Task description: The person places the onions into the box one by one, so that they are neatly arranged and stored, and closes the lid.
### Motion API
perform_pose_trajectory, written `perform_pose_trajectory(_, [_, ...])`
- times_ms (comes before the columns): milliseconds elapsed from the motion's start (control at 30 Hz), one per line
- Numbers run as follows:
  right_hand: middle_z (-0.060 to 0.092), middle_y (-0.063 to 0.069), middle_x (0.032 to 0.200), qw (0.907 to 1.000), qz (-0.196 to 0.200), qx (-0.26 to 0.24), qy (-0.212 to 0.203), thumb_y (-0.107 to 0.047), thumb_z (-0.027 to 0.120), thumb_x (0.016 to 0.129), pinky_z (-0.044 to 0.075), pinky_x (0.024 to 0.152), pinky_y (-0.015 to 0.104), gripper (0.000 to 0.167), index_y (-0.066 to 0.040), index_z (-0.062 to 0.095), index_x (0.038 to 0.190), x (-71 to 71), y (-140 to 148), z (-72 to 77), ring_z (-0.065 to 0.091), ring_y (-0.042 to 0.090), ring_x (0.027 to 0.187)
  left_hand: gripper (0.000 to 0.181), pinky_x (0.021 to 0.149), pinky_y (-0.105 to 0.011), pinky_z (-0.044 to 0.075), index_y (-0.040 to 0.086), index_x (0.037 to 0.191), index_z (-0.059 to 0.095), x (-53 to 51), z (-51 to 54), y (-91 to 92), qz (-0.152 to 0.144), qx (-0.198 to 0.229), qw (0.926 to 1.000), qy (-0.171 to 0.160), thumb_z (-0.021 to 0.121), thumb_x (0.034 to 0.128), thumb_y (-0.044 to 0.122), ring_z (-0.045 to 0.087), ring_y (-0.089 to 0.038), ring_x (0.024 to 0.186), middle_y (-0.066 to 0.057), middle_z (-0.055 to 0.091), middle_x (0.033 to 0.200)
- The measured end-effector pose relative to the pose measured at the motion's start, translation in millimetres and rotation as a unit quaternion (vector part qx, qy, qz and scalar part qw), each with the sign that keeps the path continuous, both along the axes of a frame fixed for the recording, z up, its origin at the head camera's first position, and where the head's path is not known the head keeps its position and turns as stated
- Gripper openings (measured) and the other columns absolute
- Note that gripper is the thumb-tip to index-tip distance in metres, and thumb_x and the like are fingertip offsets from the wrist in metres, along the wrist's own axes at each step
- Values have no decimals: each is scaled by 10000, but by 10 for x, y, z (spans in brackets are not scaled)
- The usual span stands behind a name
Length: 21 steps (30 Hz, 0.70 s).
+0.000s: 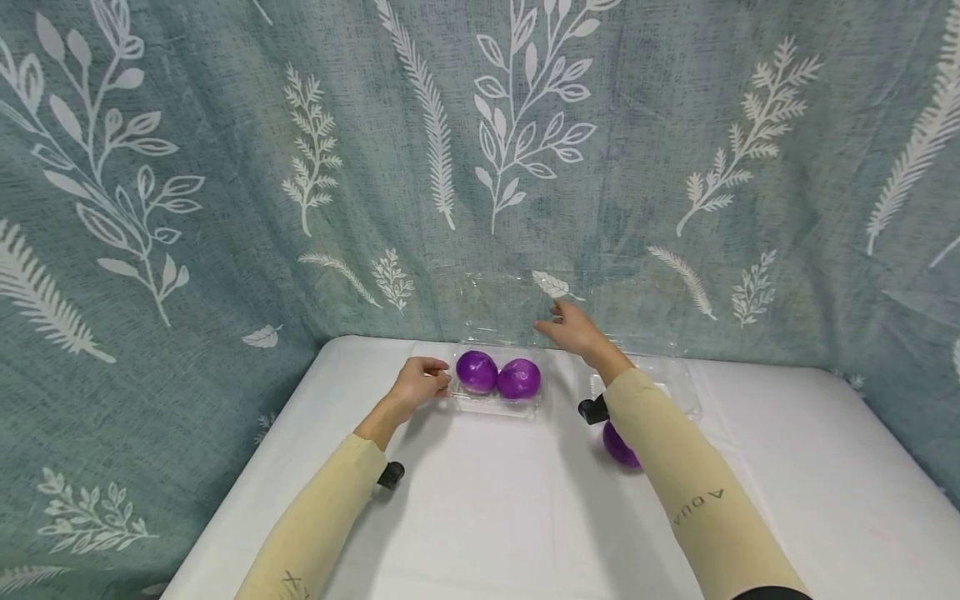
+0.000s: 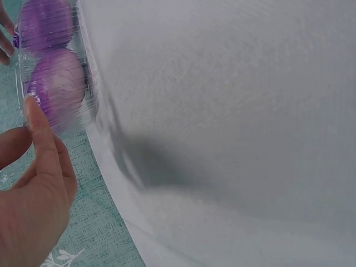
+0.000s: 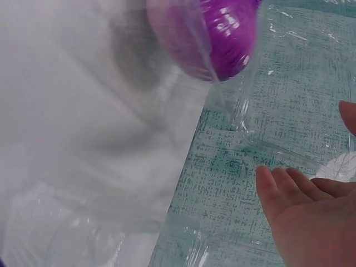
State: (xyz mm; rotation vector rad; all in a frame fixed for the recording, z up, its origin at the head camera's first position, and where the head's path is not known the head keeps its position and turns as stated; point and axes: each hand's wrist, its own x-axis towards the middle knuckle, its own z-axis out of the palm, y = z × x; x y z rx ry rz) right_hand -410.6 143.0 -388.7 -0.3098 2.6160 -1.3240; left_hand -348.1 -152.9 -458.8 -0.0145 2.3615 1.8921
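Two glossy purple balls (image 1: 476, 372) sit side by side in a clear plastic clamshell box (image 1: 495, 408), its transparent lid (image 1: 495, 304) raised against the curtain. At the box's left end is my left hand (image 1: 418, 385). In the left wrist view its index finger (image 2: 41, 125) reaches straight to the box's edge, the thumb apart from it. My right hand (image 1: 573, 329) hovers by the lid's right side, fingers extended and holding nothing. The right wrist view shows that hand's palm (image 3: 311, 222) near the lid's clear edge; contact cannot be told.
Another clear plastic box (image 1: 678, 383) stands open to the right, partly behind my right forearm. In front of it a third purple ball (image 1: 619, 446) is partly hidden by the sleeve. A white cloth covers the table (image 1: 480, 500); a green leaf-patterned curtain (image 1: 637, 167) hangs behind.
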Motion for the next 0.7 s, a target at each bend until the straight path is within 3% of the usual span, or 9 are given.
perform_pose_trajectory(267, [236, 228, 1645, 9943, -242, -972, -377, -374, 420, 1105, 402, 1192, 509, 698, -37, 114, 1635, -21, -7, -2, 313, 387, 1489, 342, 785, -267, 643, -173, 1305, 570, 12, 15, 27, -47, 0, 10000, -7, 544, 974, -91, 661, -192, 812, -124, 534, 957])
perform_pose_trajectory(433, [350, 273, 1567, 9931, -339, -1111, -159, -361, 337, 1116, 443, 1159, 513, 627, 33, 227, 1591, -25, -38, -1, 372, 413, 1442, 343, 785, -261, 640, -163, 1313, 571, 8, 10, 22, -7, -59, 10000, -12, 544, 979, -87, 672, -245, 868, -129, 538, 972])
perform_pose_trajectory(700, [488, 285, 1432, 9922, -473, -1143, 125, -321, 375, 1119, 460, 1138, 509, 532, 39, 423, 1507, -38, -18, -32, 493, 374, 1311, 353, 797, -266, 640, -165, 1322, 565, 10, 10, 1, 7, -71, 10000, -4, 531, 978, -96, 678, -336, 956, -128, 548, 970])
